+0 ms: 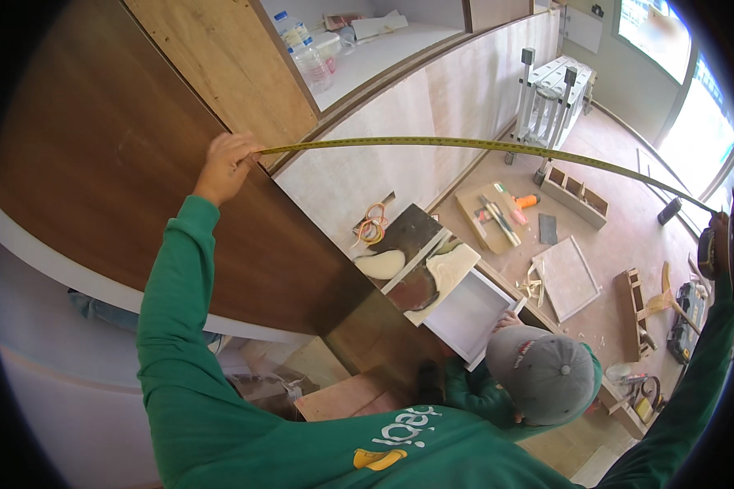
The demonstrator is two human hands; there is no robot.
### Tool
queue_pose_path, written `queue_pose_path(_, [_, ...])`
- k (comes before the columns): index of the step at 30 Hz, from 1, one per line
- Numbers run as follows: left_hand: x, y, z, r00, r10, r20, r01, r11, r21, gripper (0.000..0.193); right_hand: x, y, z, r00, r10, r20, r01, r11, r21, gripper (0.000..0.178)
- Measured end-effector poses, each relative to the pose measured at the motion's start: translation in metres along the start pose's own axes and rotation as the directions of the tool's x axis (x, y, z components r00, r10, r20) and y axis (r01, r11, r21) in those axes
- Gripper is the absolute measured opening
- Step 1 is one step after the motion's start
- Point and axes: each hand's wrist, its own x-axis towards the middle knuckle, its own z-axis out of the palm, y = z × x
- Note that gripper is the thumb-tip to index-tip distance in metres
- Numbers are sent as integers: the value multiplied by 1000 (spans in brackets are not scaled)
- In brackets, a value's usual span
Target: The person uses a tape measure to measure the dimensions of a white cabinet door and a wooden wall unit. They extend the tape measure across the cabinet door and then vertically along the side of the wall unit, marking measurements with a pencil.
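Note:
A yellow tape measure blade (432, 142) stretches in a shallow arch across the view, between my two hands. Its left end is pinched in the fingers of my left hand (224, 167), at the edge of a brown wood panel (122, 196) and beside a pale plywood strip (228, 65). At the far right rim, my right hand (719, 224) is wrapped around the tape measure's case (706, 253), which is dark and partly lost in the picture's edge. Behind the blade runs a whitish cabinet panel (383, 122).
Below, a co-worker in a grey cap (538, 367) has a hand on a white drawer (469, 310). Bottles (310, 65) stand in an open compartment. A folded ladder (550, 98), wooden tool boxes (575, 196), an orange tool (528, 200) and a framed panel (567, 277) occupy the floor.

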Motion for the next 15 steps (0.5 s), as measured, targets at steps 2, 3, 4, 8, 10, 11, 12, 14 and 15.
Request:
queue_pose_path(2, [5, 1, -10, 984, -139, 113, 145, 988, -46, 21, -23, -54, 17, 1000, -6, 1, 6, 1000, -17, 23])
queue_pose_path(3, [10, 0, -14, 964, -203, 170, 216, 974, -64, 20, -31, -72, 24, 1000, -18, 7, 18, 1000, -24, 23])
queue_pose_path(4, [13, -6, -17, 955, -213, 207, 237, 966, -98, 19, -40, -89, 36, 999, -32, 17, 32, 999, -29, 23])
queue_pose_path(8, [40, -34, -25, 887, -313, 341, 375, 918, -132, 20, -65, -124, 86, 995, -59, 83, 60, 998, -19, 22])
queue_pose_path(10, [62, -40, -26, 848, -322, 421, 387, 919, -77, 20, -74, -132, 106, 991, -62, 116, 64, 998, -11, 21])
queue_pose_path(11, [72, -43, -26, 829, -291, 478, 352, 935, -41, 20, -78, -135, 116, 990, -60, 129, 62, 998, -14, 21])
queue_pose_path(12, [78, -45, -24, 816, -284, 504, 331, 944, -3, 19, -80, -135, 124, 988, -58, 142, 61, 998, -13, 20])
queue_pose_path(14, [90, -47, -15, 792, -264, 551, 277, 959, 62, 17, -85, -135, 136, 986, -56, 160, 59, 998, -13, 20])
queue_pose_path(15, [93, -46, -8, 760, -278, 587, 273, 957, 100, 15, -87, -135, 141, 985, -56, 166, 60, 998, -19, 20])
